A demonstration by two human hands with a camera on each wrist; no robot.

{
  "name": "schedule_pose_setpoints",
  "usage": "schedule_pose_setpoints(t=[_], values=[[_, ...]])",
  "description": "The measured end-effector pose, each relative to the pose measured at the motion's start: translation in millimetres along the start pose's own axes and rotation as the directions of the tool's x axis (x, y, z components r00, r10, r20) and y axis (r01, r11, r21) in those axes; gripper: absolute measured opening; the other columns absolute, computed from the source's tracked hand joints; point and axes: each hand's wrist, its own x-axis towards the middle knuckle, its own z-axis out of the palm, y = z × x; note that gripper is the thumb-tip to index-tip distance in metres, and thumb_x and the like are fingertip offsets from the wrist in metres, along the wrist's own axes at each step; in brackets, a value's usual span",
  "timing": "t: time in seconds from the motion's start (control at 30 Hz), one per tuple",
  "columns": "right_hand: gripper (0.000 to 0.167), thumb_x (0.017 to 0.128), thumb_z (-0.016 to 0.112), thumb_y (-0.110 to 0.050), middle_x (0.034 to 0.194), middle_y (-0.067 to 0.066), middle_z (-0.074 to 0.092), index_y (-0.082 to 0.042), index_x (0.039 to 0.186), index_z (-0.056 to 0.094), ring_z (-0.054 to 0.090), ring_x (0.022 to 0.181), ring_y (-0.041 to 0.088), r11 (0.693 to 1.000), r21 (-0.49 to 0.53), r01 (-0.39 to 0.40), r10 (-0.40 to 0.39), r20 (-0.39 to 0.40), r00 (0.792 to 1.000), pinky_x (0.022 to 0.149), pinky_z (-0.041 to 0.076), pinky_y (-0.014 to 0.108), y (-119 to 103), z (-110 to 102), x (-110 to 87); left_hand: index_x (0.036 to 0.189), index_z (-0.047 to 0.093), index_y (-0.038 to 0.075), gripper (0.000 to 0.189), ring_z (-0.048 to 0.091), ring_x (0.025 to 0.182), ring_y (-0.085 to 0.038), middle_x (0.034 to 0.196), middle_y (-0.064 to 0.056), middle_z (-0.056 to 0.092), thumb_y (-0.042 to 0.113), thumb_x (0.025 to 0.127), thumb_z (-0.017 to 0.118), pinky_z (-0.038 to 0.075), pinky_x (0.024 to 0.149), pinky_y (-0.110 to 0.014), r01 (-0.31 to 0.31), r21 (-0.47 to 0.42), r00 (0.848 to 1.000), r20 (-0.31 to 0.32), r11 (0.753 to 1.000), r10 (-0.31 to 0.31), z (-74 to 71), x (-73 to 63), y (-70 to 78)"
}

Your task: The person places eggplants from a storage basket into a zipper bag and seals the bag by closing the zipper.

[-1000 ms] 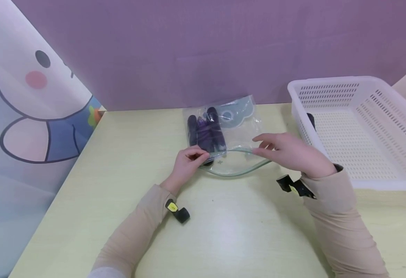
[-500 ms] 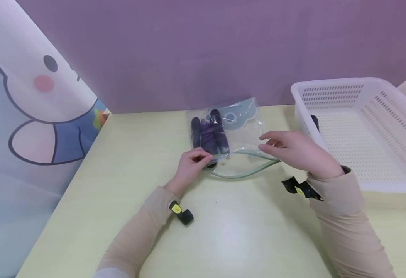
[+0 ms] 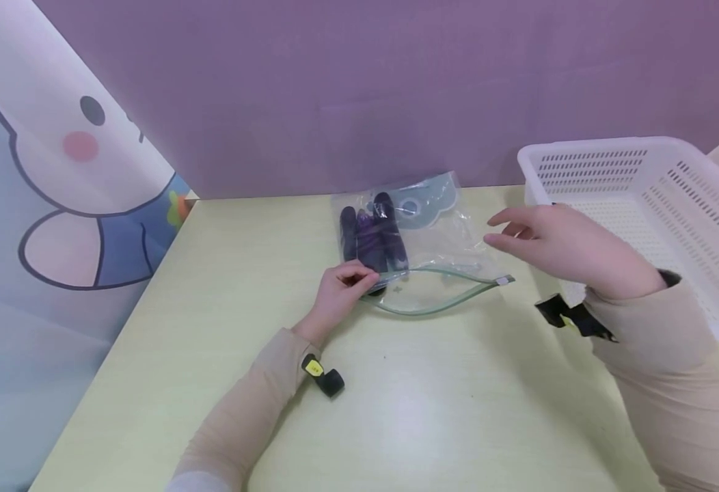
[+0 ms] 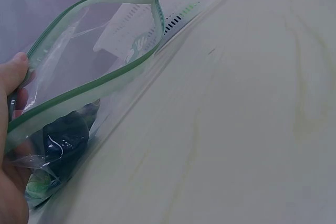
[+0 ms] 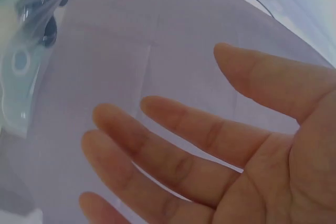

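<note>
A clear zip bag (image 3: pixel 439 239) with a green zip edge and a blue print lies at the back of the table, its mouth gaping. Several long dark purple eggplants (image 3: pixel 387 225) are in its left part. My left hand (image 3: pixel 341 290) pinches the left end of the bag's mouth; in the left wrist view, the thumb (image 4: pixel 16 72) sits on the green strip. My right hand (image 3: pixel 571 246) hovers off the bag, beside the basket's near left side. The right wrist view shows its fingers (image 5: pixel 178 166) loosely spread with nothing in them.
A white perforated basket (image 3: pixel 685 273) stands on the right of the table (image 3: pixel 396 410). Behind is a purple backdrop (image 3: pixel 335 102), and a cartoon-printed cloth (image 3: pixel 58 205) hangs at the left.
My right hand has left the right end of the bag's mouth and moved right, toward the basket, uncovering the zip's end. My left hand keeps its pinch.
</note>
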Motion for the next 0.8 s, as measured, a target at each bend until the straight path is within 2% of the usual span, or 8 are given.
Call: schedule_pose_setpoints(t=[0.23, 0.3, 0.43, 0.57, 0.67, 0.8], values=[[0.048, 0.096, 0.050, -0.041, 0.110, 0.018, 0.066, -0.004, 0.125, 0.057, 0.060, 0.102, 0.033, 0.999, -0.035, -0.025, 0.026, 0.009, 1.000, 0.085, 0.044, 0.052, 17.6, -17.9, 6.4, 0.087, 0.069, -0.010, 0.010, 0.052, 0.069, -0.006, 0.079, -0.008, 0.064, -0.001, 0.083, 0.068, 0.042, 0.063, -0.017, 0.000, 0.007, 1.000, -0.003, 1.000, 0.000, 0.2, -0.4, 0.2], [0.048, 0.096, 0.049, -0.042, 0.113, 0.019, 0.064, -0.004, 0.125, 0.056, 0.059, 0.103, 0.035, 0.999, -0.018, -0.044, 0.044, 0.029, 0.999, 0.086, 0.043, 0.054, 26.2, -20.8, 9.3, 0.087, 0.069, -0.010, 0.009, 0.053, 0.069, -0.006, 0.079, -0.007, 0.064, -0.001, 0.083, 0.068, 0.042, 0.063, -0.017, -0.003, 0.009, 1.000, -0.001, 1.000, 0.003, 0.4, -0.5, 0.5], [0.048, 0.097, 0.048, -0.040, 0.106, 0.016, 0.067, -0.002, 0.125, 0.055, 0.061, 0.099, 0.032, 0.997, 0.034, -0.073, 0.071, 0.071, 0.995, 0.086, 0.043, 0.052, 45.4, -24.1, 17.7, 0.087, 0.069, -0.009, 0.008, 0.053, 0.068, -0.006, 0.079, -0.007, 0.065, -0.002, 0.083, 0.068, 0.043, 0.062, -0.018, -0.012, 0.012, 1.000, 0.005, 1.000, 0.012, 0.6, -0.4, -0.8], [0.050, 0.098, 0.047, -0.039, 0.102, 0.009, 0.069, 0.000, 0.128, 0.053, 0.064, 0.092, 0.019, 0.988, 0.109, -0.107, 0.094, 0.118, 0.989, 0.081, 0.049, 0.036, 63.5, -27.8, 25.1, 0.086, 0.069, -0.009, 0.008, 0.053, 0.068, -0.006, 0.078, -0.008, 0.065, -0.002, 0.083, 0.068, 0.043, 0.062, -0.017, -0.021, 0.009, 1.000, 0.005, 1.000, 0.021, 0.7, -0.2, -2.1], [0.051, 0.099, 0.046, -0.039, 0.102, 0.002, 0.068, 0.001, 0.130, 0.050, 0.062, 0.089, 0.007, 0.975, 0.181, -0.131, 0.105, 0.147, 0.983, 0.076, 0.049, 0.022, 75.5, -31.1, 28.2, 0.086, 0.069, -0.009, 0.008, 0.053, 0.068, -0.006, 0.078, -0.008, 0.064, -0.002, 0.083, 0.068, 0.043, 0.062, -0.017, -0.025, 0.006, 1.000, 0.002, 1.000, 0.025, 0.7, 0.1, -2.2], [0.049, 0.100, 0.045, -0.034, 0.097, -0.008, 0.066, 0.004, 0.131, 0.047, 0.062, 0.087, 0.001, 0.950, 0.288, -0.117, 0.075, 0.152, 0.986, 0.076, 0.049, 0.018, 91.1, -32.0, 30.4, 0.086, 0.069, -0.010, 0.009, 0.052, 0.067, -0.006, 0.078, -0.008, 0.064, -0.002, 0.083, 0.068, 0.043, 0.062, -0.017, -0.021, 0.001, 1.000, -0.003, 1.000, 0.021, 0.4, 0.1, -1.3]])
